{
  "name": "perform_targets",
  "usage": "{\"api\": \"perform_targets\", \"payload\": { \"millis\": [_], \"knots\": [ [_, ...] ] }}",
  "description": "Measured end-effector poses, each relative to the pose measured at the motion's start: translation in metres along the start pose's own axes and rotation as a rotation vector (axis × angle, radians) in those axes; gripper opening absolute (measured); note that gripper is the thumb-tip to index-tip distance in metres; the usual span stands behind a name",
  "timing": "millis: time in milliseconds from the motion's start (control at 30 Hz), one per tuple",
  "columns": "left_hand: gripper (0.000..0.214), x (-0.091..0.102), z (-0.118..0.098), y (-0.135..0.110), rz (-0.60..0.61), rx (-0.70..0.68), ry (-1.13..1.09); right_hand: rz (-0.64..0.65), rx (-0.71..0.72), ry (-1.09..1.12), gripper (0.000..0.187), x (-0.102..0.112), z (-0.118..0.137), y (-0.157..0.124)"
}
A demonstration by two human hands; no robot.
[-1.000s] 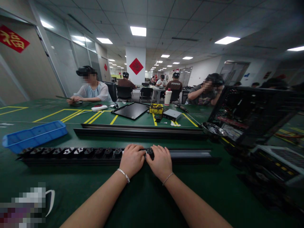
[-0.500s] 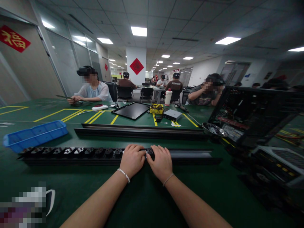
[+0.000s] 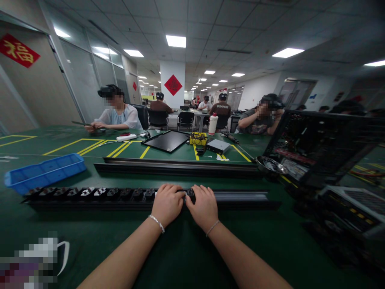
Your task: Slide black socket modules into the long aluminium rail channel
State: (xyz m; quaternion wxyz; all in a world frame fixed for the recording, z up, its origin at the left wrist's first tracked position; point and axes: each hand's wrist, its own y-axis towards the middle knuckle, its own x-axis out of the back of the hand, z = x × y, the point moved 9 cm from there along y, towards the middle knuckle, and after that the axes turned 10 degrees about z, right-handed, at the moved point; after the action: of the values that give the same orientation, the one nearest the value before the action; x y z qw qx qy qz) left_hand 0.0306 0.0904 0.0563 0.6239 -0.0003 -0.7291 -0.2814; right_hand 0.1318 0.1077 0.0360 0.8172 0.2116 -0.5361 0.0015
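Note:
A long black rail (image 3: 246, 196) lies crosswise on the green table, a row of small black blocks (image 3: 113, 193) seated in its channel from the left end up to my hands. Two blocks in the row have lighter, silvery tops. My left hand (image 3: 167, 202) is closed over the rail, fingers curled over the far side; whatever sits under it is hidden. Close beside it, my right hand (image 3: 204, 204) has its thumb and fingers around another small black block (image 3: 190, 193) in the channel. Right of that hand, the rail's bare pale channel shows.
Behind lies a second black rail (image 3: 177, 166). A blue bin (image 3: 46, 170) stands left, a metal bowl (image 3: 270, 164) and an opened computer case (image 3: 309, 148) right. Further back are a flat screen (image 3: 167, 140), a grey box (image 3: 218, 146) and a bottle (image 3: 212, 124). Two people sit across.

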Motion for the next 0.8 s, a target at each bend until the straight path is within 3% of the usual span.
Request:
{"api": "perform_targets", "payload": {
  "millis": [800],
  "knots": [
    [0.020, 0.0005, -0.0026, -0.0008, -0.001, -0.010, 0.026, 0.018, -0.003, -0.008, 0.036, -0.0012, -0.0001, 0.0012]
  ]
}}
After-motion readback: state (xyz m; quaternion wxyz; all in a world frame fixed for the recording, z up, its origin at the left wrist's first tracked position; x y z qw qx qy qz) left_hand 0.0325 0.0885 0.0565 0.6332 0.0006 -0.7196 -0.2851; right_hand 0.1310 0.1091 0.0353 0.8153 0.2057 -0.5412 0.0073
